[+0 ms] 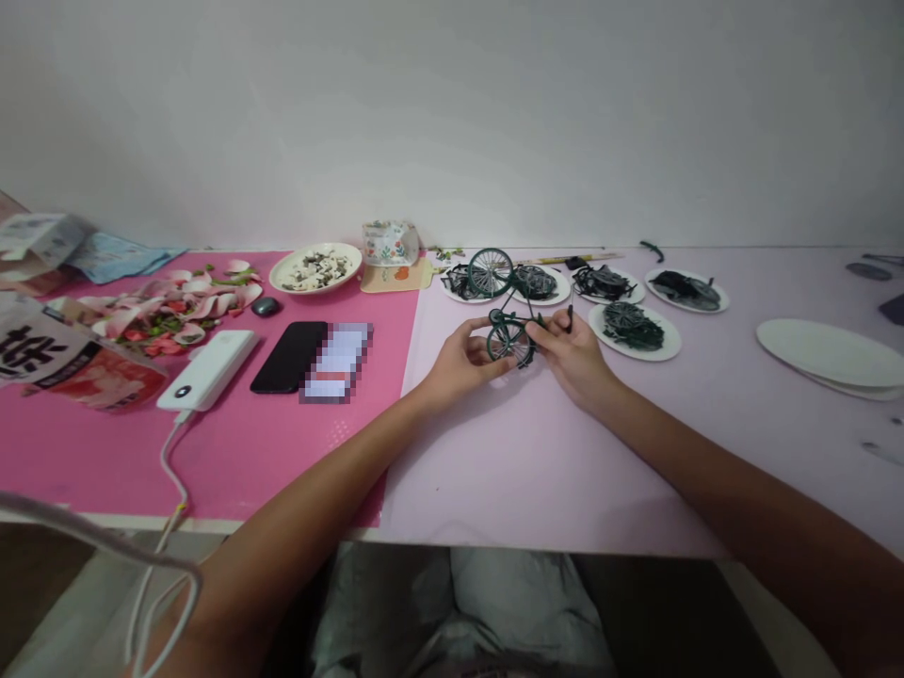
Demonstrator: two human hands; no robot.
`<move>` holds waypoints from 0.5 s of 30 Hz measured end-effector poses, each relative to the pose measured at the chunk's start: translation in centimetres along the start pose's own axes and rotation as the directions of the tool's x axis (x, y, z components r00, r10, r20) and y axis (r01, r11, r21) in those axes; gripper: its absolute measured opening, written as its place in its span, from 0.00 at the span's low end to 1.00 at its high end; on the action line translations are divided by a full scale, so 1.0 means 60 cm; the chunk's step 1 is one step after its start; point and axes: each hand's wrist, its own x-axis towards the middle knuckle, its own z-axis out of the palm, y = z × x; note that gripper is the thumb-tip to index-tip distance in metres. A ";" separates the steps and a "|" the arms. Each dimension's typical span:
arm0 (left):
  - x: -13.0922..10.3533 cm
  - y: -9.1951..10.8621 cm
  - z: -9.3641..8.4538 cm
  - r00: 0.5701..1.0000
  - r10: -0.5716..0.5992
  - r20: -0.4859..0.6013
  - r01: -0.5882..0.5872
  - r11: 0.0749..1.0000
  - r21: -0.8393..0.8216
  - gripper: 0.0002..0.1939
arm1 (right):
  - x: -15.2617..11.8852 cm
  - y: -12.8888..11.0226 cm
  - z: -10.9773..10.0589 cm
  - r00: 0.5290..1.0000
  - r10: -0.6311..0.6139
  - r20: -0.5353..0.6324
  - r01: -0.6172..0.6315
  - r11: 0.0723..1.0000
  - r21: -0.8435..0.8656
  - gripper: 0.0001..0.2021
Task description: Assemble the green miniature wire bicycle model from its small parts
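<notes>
A small dark green model bicycle point(492, 274) is held up over the pale lilac part of the table, one spoked wheel towards the wall and the other between the hands. My left hand point(462, 363) is closed around the near wheel from the left. On the right, my right hand point(573, 353) pinches the frame beside that wheel, and a thin dark piece stands up by its fingers. Just beyond the bicycle, white plates point(459, 295) hold dark wheels and thin parts. Another plate point(639, 353) with a wheel and green parts lies right of my right hand.
Bare white plates point(826, 353) lie at the right. On the pink mat point(268, 452) are a black phone point(289, 358), a white power bank point(208, 370) with a cable, pink petal-like pieces point(204, 301) and a bowl point(316, 290) of small pieces. A floral packet point(390, 243) stands by the wall.
</notes>
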 end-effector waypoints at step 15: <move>0.002 0.005 -0.020 0.995 0.086 -0.047 -0.081 0.992 0.102 0.31 | -0.001 -0.009 0.005 0.995 0.013 0.102 -0.010 0.999 -0.030 0.36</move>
